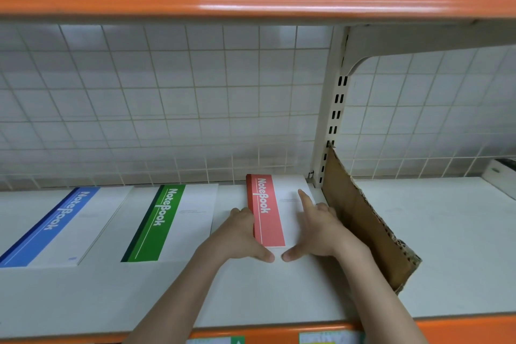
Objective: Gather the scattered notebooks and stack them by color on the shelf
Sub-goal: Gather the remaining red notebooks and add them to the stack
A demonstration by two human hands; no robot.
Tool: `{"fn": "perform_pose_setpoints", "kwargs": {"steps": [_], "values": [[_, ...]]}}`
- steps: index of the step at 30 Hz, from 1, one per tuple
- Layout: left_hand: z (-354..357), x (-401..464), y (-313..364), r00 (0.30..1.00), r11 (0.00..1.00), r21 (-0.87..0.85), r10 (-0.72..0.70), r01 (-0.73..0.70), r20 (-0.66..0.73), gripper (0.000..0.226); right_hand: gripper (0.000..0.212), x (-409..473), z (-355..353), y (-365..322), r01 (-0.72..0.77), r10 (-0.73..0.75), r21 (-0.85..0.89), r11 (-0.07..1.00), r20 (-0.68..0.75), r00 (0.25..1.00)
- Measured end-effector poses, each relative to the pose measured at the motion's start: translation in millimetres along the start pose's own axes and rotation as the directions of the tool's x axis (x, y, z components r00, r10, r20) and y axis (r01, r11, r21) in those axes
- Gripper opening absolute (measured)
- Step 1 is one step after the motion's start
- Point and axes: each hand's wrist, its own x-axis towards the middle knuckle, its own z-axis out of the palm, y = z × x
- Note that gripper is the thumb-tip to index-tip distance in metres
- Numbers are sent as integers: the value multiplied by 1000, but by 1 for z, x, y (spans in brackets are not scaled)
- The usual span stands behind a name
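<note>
Squarely, both hands flank the glossy red notebook (268, 212) (flat, rectangular)

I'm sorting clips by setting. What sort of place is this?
Probably a shop aisle: orange-edged metal shelf with a slotted upright, wire-grid backing, and notebooks laid out by colour, red stack between both hands.

Both arms reach forward, left hand (240, 234) and right hand (318, 229) flat, thumbs nearly meeting.
</note>
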Motion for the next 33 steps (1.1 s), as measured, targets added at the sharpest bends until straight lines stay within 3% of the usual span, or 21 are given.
{"fn": "perform_pose_setpoints", "kwargs": {"steps": [6,12,17,20,24,28,33], "values": [[3,1,4,992,992,5,-122,122,9,80,139,1,-1,-2,-29,29,3,1000,32,999],[1,0,6,994,994,1,-109,109,27,78,141,2,-2,-5,-64,67,-49,997,65,996],[-3,-8,0,996,993,-76,-83,85,28,82,137,-3,-7,-6,-47,44,40,998,69,997],[-14,-18,-5,993,985,-129,-115,110,-30,75,120,-2,-7,-15,-9,11,37,999,-35,999],[-37,-38,-24,968,975,-164,-176,147,-177,71,77,4,-8,-44,128,-131,-30,991,-218,967],[-59,-67,-52,933,964,-205,-225,171,-280,52,55,7,6,-92,304,-303,-9,953,-97,948],[-84,-113,-96,921,950,-236,-268,204,-284,36,38,6,39,-164,499,-498,-11,867,36,866]]}}
